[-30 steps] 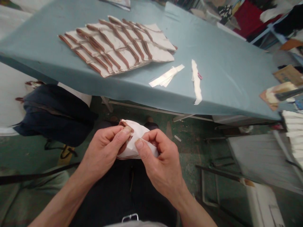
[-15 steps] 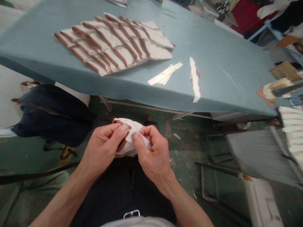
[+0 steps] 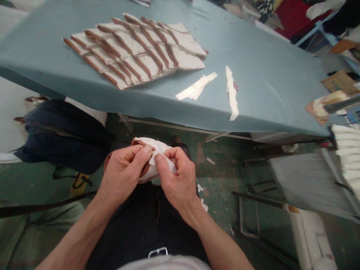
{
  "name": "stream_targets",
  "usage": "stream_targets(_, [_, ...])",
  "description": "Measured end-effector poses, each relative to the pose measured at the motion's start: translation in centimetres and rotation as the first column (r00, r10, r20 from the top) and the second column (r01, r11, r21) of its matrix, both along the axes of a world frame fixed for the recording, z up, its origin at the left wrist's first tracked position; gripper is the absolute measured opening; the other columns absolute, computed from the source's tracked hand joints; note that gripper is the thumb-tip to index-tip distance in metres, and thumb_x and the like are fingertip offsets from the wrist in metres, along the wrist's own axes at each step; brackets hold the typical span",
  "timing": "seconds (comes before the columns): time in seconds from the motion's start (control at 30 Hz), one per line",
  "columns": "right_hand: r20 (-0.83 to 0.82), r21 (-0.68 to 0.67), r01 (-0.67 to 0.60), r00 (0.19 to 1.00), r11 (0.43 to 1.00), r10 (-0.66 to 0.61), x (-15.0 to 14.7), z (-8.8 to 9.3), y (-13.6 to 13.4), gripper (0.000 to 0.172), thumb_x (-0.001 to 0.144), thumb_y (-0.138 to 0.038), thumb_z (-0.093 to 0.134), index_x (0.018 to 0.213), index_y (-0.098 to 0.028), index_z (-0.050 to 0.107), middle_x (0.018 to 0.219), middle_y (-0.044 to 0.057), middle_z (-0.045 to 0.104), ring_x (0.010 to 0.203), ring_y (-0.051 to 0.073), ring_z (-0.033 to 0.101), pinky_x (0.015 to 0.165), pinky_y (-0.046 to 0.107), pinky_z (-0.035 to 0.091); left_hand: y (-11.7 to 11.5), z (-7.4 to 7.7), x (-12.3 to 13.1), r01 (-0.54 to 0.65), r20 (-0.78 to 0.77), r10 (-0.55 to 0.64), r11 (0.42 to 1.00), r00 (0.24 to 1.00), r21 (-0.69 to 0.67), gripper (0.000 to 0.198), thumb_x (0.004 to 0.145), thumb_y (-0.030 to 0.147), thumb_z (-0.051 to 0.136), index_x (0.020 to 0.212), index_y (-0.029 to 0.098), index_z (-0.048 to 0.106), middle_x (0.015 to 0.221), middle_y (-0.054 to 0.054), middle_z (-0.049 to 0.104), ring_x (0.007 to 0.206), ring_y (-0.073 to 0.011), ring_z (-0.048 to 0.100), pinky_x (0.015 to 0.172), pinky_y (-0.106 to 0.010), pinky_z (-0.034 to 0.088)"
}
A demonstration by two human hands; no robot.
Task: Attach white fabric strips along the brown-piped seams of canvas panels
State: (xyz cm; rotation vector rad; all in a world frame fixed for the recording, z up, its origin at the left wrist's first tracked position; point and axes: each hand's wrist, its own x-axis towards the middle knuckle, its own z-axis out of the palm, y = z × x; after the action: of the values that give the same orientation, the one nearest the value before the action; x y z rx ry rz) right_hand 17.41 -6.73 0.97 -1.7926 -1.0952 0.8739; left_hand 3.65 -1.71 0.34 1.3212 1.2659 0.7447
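Note:
A white fabric piece with brown edging [image 3: 150, 174] is held over my lap, between both hands. My left hand [image 3: 123, 168] is closed, thumb and forefinger pinching its brown edge. Closed on the white cloth beside that pinch is my right hand [image 3: 178, 178], its thumb pressed down near a small pale flap [image 3: 152, 160]. The fingers under the fabric are hidden. On the blue-covered table [image 3: 261, 82] ahead lie overlapping rows of similar white pieces with brown edges [image 3: 146, 63].
White paper-like strips [image 3: 197, 86] and a crumpled white strip with a small pink item [image 3: 232, 93] lie near the table's front edge. Dark blue cloth [image 3: 62, 135] hangs at left. Metal frames [image 3: 247, 217] stand at right, and scraps litter the green floor.
Both hands have shifted slightly left and up with the fabric piece, and still pinch it. The pieces and strips on the table have not moved.

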Motion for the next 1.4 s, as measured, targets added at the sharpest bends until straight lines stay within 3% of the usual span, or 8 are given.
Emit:
stream_targets(0.3, [0.047,0.031,0.049,0.998,0.998,-0.051,-0.6,-0.3,0.4,0.033,0.093,-0.055,0.062,0.078,-0.025,0.058,0.066,-0.003,0.062,0.058,0.016,0.054,0.061,0.03,0.04,-0.1,1.0,0.5,-0.044,-0.101,0.054,0.994,0.993,0.099,0.047,0.092,0.046,0.059,0.054,0.023,0.044,0.05,0.005,0.038,0.047,-0.0098,0.032,0.044,-0.026,0.025])
stream_targets(0.43, [0.117,0.063,0.046,0.992,0.997,-0.053,-0.8,-0.7,0.4,0.033,0.095,-0.054,0.063,0.078,-0.025,0.06,0.066,-0.003,0.064,0.058,0.015,0.056,0.063,0.03,0.038,0.1,0.4,0.3,-0.043,-0.115,0.052,0.996,0.992,0.081,0.049,0.094,0.049,0.061,0.055,0.023,0.046,0.052,0.005,0.04,0.048,-0.0104,0.033,0.045,-0.027,0.025])
stream_targets(0.63, [0.266,0.086,0.04,0.962,0.995,-0.062,-1.2,-1.4,0.3,0.027,0.097,-0.047,0.063,0.081,-0.025,0.064,0.069,-0.002,0.069,0.063,0.017,0.062,0.065,0.029,0.038,0.3,-0.9,-0.4,-0.012,0.012,0.012,1.0,1.0,-0.029,0.053,0.098,0.051,0.062,0.056,0.023,0.046,0.052,0.005,0.037,0.049,-0.0113,0.03,0.046,-0.028,0.024])
stream_targets(0.9, [0.305,0.07,0.005,0.952,0.998,-0.026,-1.0,-1.6,0.3,0.028,0.099,-0.047,0.064,0.084,-0.024,0.068,0.068,-0.001,0.071,0.062,0.017,0.065,0.065,0.029,0.035,0.4,-0.8,-0.7,0.041,0.045,-0.04,0.999,0.998,-0.028,0.058,0.103,0.054,0.057,0.055,0.022,0.045,0.052,0.004,0.04,0.049,-0.0112,0.031,0.045,-0.027,0.025])
stream_targets(1.0, [0.3,0.065,0.01,0.953,0.998,-0.029,-1.0,-1.6,0.3,0.029,0.099,-0.049,0.064,0.084,-0.024,0.068,0.069,-0.001,0.072,0.063,0.017,0.066,0.066,0.03,0.035,0.6,-0.5,-1.1,0.082,0.074,-0.079,0.996,0.994,-0.04,0.043,0.095,0.047,0.064,0.061,0.022,0.056,0.055,0.004,0.045,0.05,-0.0105,0.035,0.047,-0.024,0.031])
stream_targets(1.1, [0.295,0.065,0.022,0.955,0.998,-0.04,-1.2,-1.6,0.3,0.026,0.098,-0.046,0.064,0.084,-0.024,0.068,0.071,-0.001,0.072,0.066,0.018,0.067,0.067,0.03,0.035,0.8,0.2,-1.3,0.107,0.086,-0.1,0.99,0.991,-0.086,0.02,0.077,0.039,0.075,0.079,0.02,0.072,0.066,0.002,0.063,0.056,-0.0119,0.05,0.053,-0.023,0.043])
stream_targets(1.2, [0.305,0.059,0.018,0.952,0.998,-0.035,-1.2,-1.8,0.3,0.025,0.098,-0.045,0.064,0.085,-0.024,0.068,0.073,-0.001,0.073,0.069,0.019,0.068,0.067,0.03,0.037,0.8,0.8,-0.9,0.083,0.056,-0.077,0.989,0.995,-0.123,0.028,0.069,0.041,0.074,0.086,0.018,0.074,0.074,-0.001,0.073,0.063,-0.0162,0.062,0.058,-0.025,0.05])
stream_targets(1.4, [0.245,0.078,0.022,0.969,0.997,-0.04,-1.0,-2.0,0.2,0.032,0.098,-0.052,0.062,0.082,-0.024,0.064,0.07,-0.003,0.068,0.063,0.016,0.063,0.065,0.029,0.039,-0.1,0.9,0.3,-0.006,-0.147,0.027,0.99,0.989,0.141,0.02,0.073,0.035,0.06,0.074,0.019,0.072,0.061,0.004,0.063,0.053,-0.011,0.053,0.051,-0.021,0.043])
